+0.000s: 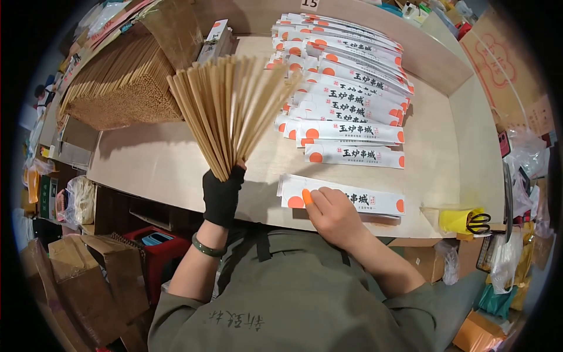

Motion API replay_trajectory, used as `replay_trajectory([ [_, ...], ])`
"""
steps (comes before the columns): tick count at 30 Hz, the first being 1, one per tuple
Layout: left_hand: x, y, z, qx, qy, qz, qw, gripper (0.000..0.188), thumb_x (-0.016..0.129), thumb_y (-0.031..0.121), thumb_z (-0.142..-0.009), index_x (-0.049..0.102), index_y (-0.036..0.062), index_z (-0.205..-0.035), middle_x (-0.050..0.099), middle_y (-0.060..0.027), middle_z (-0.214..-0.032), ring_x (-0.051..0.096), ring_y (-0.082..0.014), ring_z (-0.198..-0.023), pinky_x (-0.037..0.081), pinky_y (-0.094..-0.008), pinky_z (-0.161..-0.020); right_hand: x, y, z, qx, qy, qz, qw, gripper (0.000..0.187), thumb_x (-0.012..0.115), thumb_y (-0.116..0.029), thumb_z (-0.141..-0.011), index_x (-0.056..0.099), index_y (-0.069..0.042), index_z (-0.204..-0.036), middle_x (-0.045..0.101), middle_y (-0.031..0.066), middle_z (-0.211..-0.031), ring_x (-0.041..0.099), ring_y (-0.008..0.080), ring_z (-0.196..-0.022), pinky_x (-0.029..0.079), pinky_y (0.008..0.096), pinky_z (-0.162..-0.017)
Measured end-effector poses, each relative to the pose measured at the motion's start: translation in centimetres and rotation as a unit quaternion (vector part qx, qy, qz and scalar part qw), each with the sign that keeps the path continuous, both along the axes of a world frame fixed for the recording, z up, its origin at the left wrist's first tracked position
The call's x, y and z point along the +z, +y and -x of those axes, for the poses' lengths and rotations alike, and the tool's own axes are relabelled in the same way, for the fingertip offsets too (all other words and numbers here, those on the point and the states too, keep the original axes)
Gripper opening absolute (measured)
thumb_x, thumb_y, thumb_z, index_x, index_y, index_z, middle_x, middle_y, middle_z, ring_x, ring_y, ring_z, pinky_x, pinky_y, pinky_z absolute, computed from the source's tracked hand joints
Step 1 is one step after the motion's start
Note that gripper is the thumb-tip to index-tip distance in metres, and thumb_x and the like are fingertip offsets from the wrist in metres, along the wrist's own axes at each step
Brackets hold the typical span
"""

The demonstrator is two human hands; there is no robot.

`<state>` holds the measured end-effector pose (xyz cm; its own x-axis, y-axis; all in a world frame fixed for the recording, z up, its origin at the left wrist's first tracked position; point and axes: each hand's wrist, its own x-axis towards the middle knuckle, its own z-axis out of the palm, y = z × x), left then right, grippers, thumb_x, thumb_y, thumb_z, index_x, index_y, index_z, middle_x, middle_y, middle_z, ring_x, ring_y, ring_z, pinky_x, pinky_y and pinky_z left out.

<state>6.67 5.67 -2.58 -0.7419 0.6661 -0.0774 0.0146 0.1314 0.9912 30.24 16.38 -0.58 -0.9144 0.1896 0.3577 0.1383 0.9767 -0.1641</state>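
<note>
My left hand (223, 196), in a black fingerless glove, is closed round the lower ends of a fanned bunch of wooden chopsticks (220, 117), whose upper ends spread out and blur to the right. My right hand (334, 216) is bare except for an orange finger cot (307, 197). Its fingers are curled at the left part of a white paper chopstick sleeve (384, 203) with orange dots, on a small stack near the table's front edge. What lies under those fingers is hidden. Just beyond is a large overlapping pile of similar sleeves (352, 130).
A big block of stacked chopsticks (126, 88) stands at the back left of the pale table (146, 155). Beside it is a box of upright sleeves (216, 42). Black-handled scissors (479, 223) lie by a yellow packet (454, 221) at the right front corner. Cardboard boxes (97, 270) stand below left.
</note>
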Motion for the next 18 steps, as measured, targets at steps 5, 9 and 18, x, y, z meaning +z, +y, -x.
replay_trajectory([
  [5,-1.2,-1.9,0.2,-0.013,0.033,0.068,0.997,0.017,0.070,0.019,-0.084,0.066,0.0033,-0.084,0.060,0.0005,-0.067,0.053,-0.0069,-0.059,0.042,-0.0235,-0.054,-0.6,0.2,-0.1,-0.037,0.104,0.059,0.992,0.019,0.067,0.000,-0.071,0.064,0.000,-0.090,0.059,0.0095,-0.085,0.059,0.0243,-0.076,0.048,0.0335,-0.063],
  [9,-1.1,-4.3,1.3,-0.035,0.031,0.086,0.995,0.016,0.069,0.016,-0.085,0.067,0.0019,-0.091,0.064,-0.0021,-0.076,0.058,-0.0102,-0.069,0.046,-0.0260,-0.062,-0.2,1.2,-0.2,-0.054,0.097,0.164,0.980,0.012,0.071,-0.006,-0.075,0.066,-0.002,-0.085,0.062,0.0094,-0.086,0.061,0.0255,-0.079,0.051,0.0343,-0.068],
  [18,1.2,-6.5,2.4,-0.001,0.125,0.148,0.981,0.020,0.072,0.015,-0.083,0.066,-0.0013,-0.093,0.067,-0.0046,-0.082,0.061,-0.0125,-0.076,0.049,-0.0285,-0.069,0.4,2.0,0.2,-0.062,0.075,0.247,0.964,0.012,0.073,-0.010,-0.078,0.064,-0.001,-0.082,0.060,0.0098,-0.081,0.058,0.0248,-0.074,0.049,0.0337,-0.066],
])
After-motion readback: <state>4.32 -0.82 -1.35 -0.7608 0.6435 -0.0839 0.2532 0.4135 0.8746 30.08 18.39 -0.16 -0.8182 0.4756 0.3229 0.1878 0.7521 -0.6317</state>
